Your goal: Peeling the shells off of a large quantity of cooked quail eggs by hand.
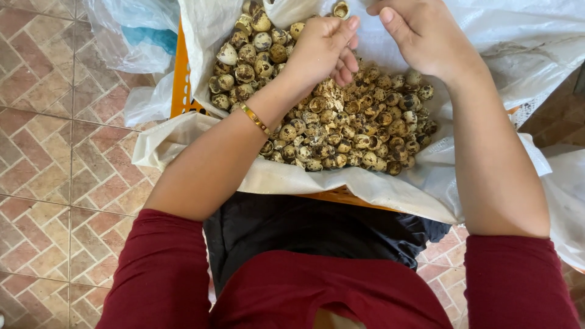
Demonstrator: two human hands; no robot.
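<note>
Down the left of the frame runs a floor of reddish-brown patterned tiles (55, 152), and right of it an orange plastic crate (181, 85) lined with a white woven sack (341, 186) holds a heap of small speckled quail eggshells (347, 131) across the upper middle. The left hand (323, 49), a thin gold bracelet (255, 118) on its wrist, is curled nearly closed over the pile, but what it pinches is hidden. At upper right the right hand (420, 36) is loosely bent, thumb toward the left hand; its grip cannot be told, nor any single shell's axis.
</note>
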